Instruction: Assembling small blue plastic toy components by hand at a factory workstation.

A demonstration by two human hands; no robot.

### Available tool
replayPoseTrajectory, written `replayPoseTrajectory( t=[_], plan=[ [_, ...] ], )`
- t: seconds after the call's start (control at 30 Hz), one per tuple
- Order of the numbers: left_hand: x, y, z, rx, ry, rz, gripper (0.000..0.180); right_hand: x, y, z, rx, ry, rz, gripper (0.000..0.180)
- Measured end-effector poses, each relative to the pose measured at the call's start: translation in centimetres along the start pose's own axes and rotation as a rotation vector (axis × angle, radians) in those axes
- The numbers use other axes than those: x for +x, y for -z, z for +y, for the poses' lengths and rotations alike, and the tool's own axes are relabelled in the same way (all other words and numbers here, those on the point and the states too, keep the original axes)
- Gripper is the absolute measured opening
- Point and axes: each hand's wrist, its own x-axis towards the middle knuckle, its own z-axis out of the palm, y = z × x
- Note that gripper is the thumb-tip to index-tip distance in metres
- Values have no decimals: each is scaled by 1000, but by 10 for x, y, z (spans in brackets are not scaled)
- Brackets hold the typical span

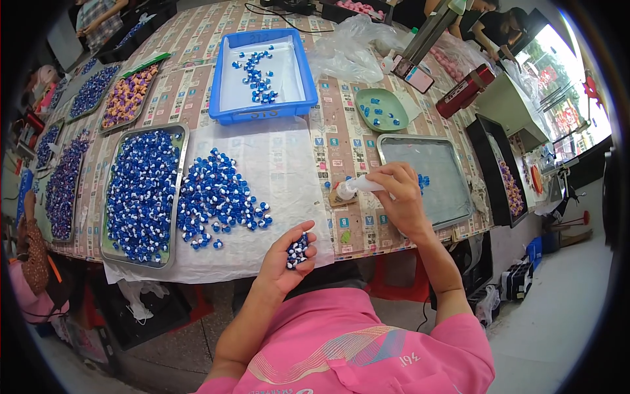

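Note:
My left hand (279, 268) is cupped around a handful of small blue-and-white balls (297, 252) at the table's near edge. In my right hand (403, 197) is a white squeeze bottle (362, 185), tipped sideways with its clear end to the left. That end is over or against a small brown block (341, 198) on the table; I cannot tell if they touch. A loose pile of the same balls (216, 194) lies on white sheeting (289, 157) to the left. Beside it, a metal tray (184, 154) is full of them. Right of my right hand, a shallow metal tray (446, 190) holds a few blue pieces, partly hidden by the hand.
A blue plastic tray (308, 65) and a green dish (364, 98) farther back hold scattered balls. Right stand a dark red flask (464, 92), a phone (415, 75) and a black crate (479, 141). More filled trays (131, 95) line the left. Other people work at the edges.

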Motion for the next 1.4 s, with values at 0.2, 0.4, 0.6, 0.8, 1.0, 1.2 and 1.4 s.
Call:
replayPoseTrajectory(
  t=[0.2, 0.4, 0.6, 0.8, 1.0, 1.2, 1.4],
  plan=[
    [4, -3, -6, 1, 4, 19, 31, -15, -5, 13, 200, -206, 36, 35],
    [9, -13, -20, -12, 29, -30, 29, -18, -11, 46, 624, -490, 4, 35],
    [13, -36, -42, 62, 8, -22, 33, 13, -11, 91, 933, -649, -144, 39],
    [20, -36, -62, 37, 37, -1, 29, 32, -26, 124, 912, -570, -119, 39],
    [24, -41, -77, -29, 55, 7, 24, 36, -48, 149, 857, -587, -29, 37],
    [36, -55, -88, 103, -9, 119, 23, 30, -58, 163, 655, -487, 57, 49],
    [45, -41, -90, 97, 12, -18, 24, -2, -17, 149, 275, -296, 288, 47]
  ],
)
